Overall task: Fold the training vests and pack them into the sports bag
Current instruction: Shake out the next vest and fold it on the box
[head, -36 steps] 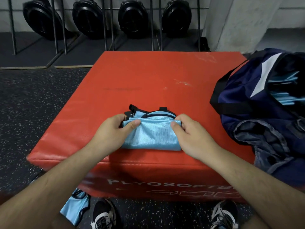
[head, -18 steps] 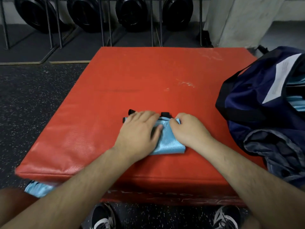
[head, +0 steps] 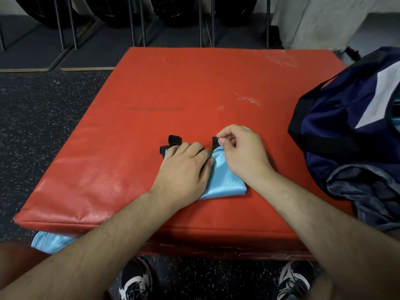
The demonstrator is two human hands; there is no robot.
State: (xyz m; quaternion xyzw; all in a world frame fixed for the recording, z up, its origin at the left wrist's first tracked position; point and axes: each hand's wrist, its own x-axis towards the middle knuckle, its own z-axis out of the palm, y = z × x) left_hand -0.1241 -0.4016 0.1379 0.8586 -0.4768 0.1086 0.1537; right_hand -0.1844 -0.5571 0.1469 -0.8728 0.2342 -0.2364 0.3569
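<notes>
The folded vest (head: 225, 180) is pressed flat by the straight-fingered left grip (head: 184, 167); its black strap (head: 214, 141) is pinched by the right grip (head: 240, 152), which is nearer the bag (head: 346, 118) at right.

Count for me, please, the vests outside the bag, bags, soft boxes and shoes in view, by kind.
Red box: 1
Sports bag: 1
Light blue vests outside it: 2, the folded vest on the box, the second vest below its near edge
Shoes: 2
Total: 6
</notes>
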